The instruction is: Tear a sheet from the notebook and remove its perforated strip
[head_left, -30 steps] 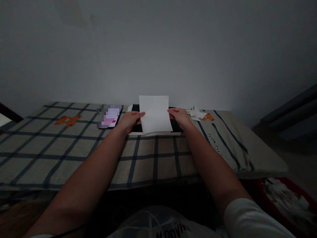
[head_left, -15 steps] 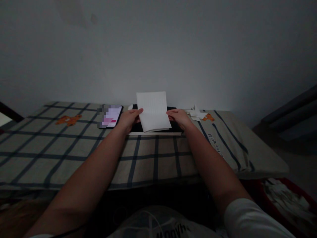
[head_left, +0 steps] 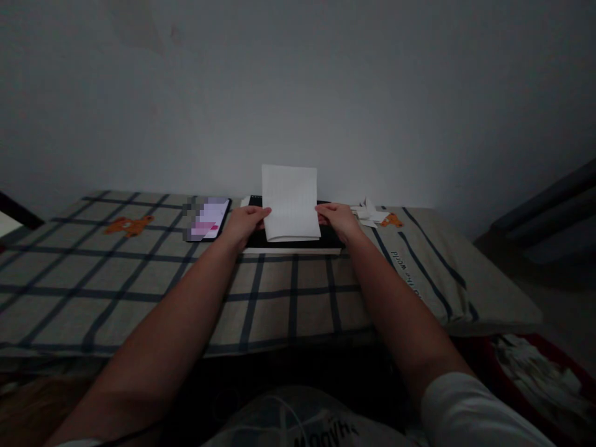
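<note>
Paper (head_left: 291, 202), white and faintly lined, is held upright-leaning between two hands above a black notebook (head_left: 330, 239) on a cloth-covered table (head_left: 153, 304). The left hand (head_left: 244, 225) has its grip pinched closed on one side edge, thumb on the near face; the right hand (head_left: 339, 220) pinches the opposite edge the same way, its fingers partly hidden behind. As for how far things have got, the sheet looks doubled over, its layers slightly parted along the bottom edge, so the halves appear brought together but not pressed tight. It is tilted rather than laid flat, and whether its lower edge touches the notebook cannot be told. A phone (head_left: 212, 220) with a lit screen lies beyond the left hand, and white paper scraps (head_left: 369, 215) lie just beside the right, apart from the held sheet.
</note>
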### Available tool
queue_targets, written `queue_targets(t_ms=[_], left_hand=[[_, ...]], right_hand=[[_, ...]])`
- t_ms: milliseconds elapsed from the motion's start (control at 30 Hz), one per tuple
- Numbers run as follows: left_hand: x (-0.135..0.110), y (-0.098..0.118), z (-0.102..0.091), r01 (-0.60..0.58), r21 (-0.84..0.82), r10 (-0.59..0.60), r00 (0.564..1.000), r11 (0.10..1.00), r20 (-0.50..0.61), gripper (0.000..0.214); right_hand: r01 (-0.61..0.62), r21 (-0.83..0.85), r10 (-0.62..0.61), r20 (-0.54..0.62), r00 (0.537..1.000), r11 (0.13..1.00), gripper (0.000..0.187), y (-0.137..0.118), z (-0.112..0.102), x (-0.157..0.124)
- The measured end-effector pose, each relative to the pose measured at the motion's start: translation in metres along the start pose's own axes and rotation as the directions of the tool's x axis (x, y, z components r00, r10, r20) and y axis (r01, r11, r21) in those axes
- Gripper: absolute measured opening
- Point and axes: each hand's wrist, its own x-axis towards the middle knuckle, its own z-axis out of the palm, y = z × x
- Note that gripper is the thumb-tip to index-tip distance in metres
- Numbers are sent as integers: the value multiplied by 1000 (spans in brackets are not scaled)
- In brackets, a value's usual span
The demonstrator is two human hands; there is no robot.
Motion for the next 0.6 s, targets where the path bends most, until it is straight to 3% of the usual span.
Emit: queue_targets(t_ms=[133,233,467,600], left_hand=[[1,0,-1,-37,52,40,997,998,-62,23],[1,2,0,-36,44,39,997,998,-69,22],[-7,10,4,110,-70,-102,988,991,118,21],[-7,8,3,112,-45,-106,987,993,118,18]], right_hand=[[-49,8,48,77,996,999,7,1,-2,0],[-46,-32,48,66,997,998,7,1,-1,-1],[-1,-69,-1,-25,1000,998,6,1,-2,2],[17,-90,-22,-57,998,996,7,0,-3,2]])
